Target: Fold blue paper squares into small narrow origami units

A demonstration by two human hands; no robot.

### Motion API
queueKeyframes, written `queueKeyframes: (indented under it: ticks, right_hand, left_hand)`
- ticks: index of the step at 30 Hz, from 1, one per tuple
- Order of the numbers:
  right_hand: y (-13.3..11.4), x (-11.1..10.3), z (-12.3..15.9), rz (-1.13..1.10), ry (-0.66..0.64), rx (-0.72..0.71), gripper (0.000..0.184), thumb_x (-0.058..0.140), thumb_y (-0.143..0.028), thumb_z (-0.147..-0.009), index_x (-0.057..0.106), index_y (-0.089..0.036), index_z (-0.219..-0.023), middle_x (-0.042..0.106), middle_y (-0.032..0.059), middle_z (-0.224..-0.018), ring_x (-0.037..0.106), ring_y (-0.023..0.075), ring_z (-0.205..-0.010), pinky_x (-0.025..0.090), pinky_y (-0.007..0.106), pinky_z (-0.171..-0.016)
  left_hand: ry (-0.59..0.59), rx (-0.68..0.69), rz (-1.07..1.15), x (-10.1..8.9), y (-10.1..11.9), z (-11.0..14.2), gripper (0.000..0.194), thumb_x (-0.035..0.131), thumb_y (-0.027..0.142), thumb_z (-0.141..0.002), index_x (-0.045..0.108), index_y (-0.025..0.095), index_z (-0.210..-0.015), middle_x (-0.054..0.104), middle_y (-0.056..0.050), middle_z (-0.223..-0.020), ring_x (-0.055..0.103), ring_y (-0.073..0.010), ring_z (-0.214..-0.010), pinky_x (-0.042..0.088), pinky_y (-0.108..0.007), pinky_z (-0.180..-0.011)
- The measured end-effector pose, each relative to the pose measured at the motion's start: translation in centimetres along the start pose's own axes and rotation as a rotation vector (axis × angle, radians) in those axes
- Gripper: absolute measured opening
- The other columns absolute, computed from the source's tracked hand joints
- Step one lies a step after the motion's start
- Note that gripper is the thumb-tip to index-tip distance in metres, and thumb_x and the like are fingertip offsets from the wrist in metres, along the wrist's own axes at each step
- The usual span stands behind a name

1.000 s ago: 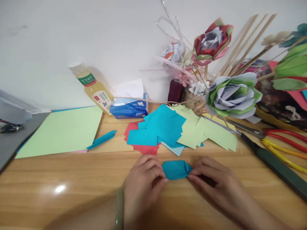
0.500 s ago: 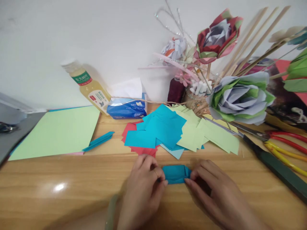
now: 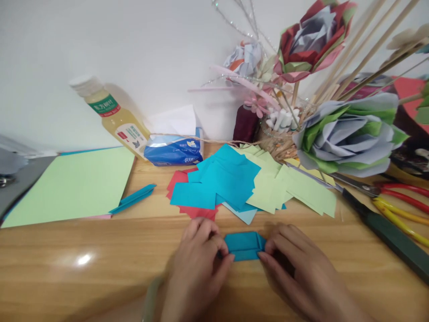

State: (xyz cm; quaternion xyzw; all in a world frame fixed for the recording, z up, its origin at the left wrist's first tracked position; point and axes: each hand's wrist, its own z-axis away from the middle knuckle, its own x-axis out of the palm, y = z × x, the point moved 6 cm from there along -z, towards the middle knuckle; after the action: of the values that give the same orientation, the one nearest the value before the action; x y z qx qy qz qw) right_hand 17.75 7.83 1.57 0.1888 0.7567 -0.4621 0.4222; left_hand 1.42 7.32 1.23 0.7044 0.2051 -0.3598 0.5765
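In front of the blue paper rectangles (image 3: 231, 179), the left hand (image 3: 203, 261) and right hand (image 3: 298, 259) are pinched closed on opposite ends of a folded blue paper piece (image 3: 243, 242), seemingly mid-fold along its near edge, which would call for even pressing along the crease.

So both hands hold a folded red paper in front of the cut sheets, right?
Not quite: the head view shows the folded paper is blue. The left hand and right hand do hold it in front of the cut sheets.
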Motion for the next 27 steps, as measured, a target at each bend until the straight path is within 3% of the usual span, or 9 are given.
queueKeyframes:
  ticks: [7,16,27]
  right_hand:
    - [0.54,0.2,0.05,-0.157,-0.112,0.061,0.012,0.045,-0.019,-0.089,0.05,-0.022,-0.079,0.054,0.0015,-0.076,0.052,0.0156,-0.071,0.041,0.028,-0.059]
    - [0.51,0.16,0.21,-0.158,-0.124,0.062,0.015,0.043,-0.02,-0.091,0.05,-0.022,-0.078,0.054,0.002,-0.077,0.052,0.0161,-0.073,0.042,0.029,-0.061]
    - [0.27,0.2,-0.07,-0.071,-0.049,0.076,0.013,0.045,-0.017,-0.086,0.048,-0.021,-0.074,0.053,0.0017,-0.073,0.051,0.0162,-0.068,0.041,0.029,-0.058]
  left_hand:
    - [-0.033,-0.003,0.008,0.01,-0.39,0.05,0.013,0.064,0.009,-0.073,0.057,0.019,-0.07,0.052,-0.002,-0.086,0.046,-0.021,-0.089,0.042,-0.032,-0.072]
    - [-0.057,0.022,0.02,-0.1,-0.57,-0.18,0.017,0.074,0.009,-0.067,0.06,0.018,-0.066,0.054,-0.002,-0.082,0.047,-0.0208,-0.085,0.041,-0.032,-0.07]
    - [-0.05,0.005,-0.023,-0.08,-0.04,0.03,0.012,0.06,0.011,-0.076,0.057,0.018,-0.067,0.052,-0.004,-0.084,0.045,-0.0221,-0.088,0.039,-0.034,-0.073]
